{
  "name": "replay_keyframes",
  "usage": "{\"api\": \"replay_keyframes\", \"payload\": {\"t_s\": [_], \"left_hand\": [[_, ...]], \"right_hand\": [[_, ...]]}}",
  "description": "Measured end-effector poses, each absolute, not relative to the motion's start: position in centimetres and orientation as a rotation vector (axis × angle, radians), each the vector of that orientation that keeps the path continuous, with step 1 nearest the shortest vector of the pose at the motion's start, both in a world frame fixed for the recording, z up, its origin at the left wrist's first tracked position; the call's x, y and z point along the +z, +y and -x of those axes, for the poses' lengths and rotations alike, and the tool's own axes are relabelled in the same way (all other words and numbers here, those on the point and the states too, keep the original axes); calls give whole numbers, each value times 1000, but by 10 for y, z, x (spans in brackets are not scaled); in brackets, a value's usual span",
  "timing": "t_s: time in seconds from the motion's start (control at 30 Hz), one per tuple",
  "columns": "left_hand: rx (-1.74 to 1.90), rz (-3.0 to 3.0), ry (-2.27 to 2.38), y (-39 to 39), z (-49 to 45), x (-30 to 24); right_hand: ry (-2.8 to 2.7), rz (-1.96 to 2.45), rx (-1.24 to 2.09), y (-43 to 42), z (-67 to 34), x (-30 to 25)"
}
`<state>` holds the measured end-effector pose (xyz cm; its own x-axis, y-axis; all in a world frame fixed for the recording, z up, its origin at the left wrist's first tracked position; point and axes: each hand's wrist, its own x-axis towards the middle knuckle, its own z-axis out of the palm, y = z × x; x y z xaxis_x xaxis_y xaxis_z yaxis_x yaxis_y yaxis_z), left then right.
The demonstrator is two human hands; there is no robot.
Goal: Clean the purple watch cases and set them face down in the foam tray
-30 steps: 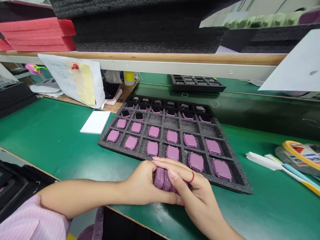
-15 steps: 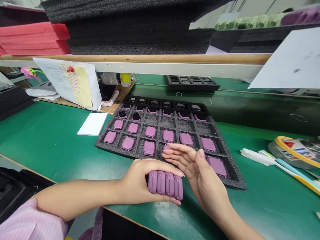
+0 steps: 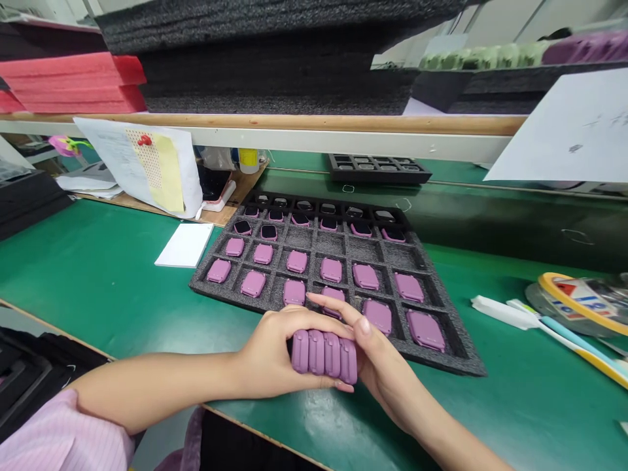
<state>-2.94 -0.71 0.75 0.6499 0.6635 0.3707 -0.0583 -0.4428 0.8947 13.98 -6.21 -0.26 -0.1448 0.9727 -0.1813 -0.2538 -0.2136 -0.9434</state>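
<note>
The left hand [image 3: 279,347] has its grip clamped on four mauve watch-shaped cases [image 3: 324,356], stood on edge in a tight row, with the fingers over the top and the thumb beneath. The row sits just in front of the near edge of a dark grey foam tray [image 3: 461,356]. The right hand [image 3: 387,373] has its grip apart: its fingers [image 3: 333,307] stretch out over the tray's near cells, and its palm side lies at the row's right end, though whether it touches there is hard to tell.

More mauve cases [image 3: 331,269] lie in the tray's cells, while the cells at the tray's far side show dark-faced units [image 3: 268,232].

The cases look light and stiff, and their smooth, rounded sides could let the row slip apart. Squeezing the row from both ends seems the surest hold, since a single case would sit best pinched by its long edges.
</note>
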Motion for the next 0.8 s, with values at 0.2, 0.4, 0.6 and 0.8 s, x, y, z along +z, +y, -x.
{"api": "replay_keyframes", "payload": {"t_s": [0.2,0.4,0.6,0.8], "left_hand": [[952,-1887,355,-4,25,5],[856,-1987,349,-5,30,-4],[627,-1617,517,-10,30,7],[455,-1188,420,-8,23,21]], "right_hand": [[-1041,1046,1456,-64,-135,-4],[-1283,1276,1052,-68,-130,3],[-1473,1230,646,-68,-134,-6],[-1570,1118,574,-65,-142,-13]]}}
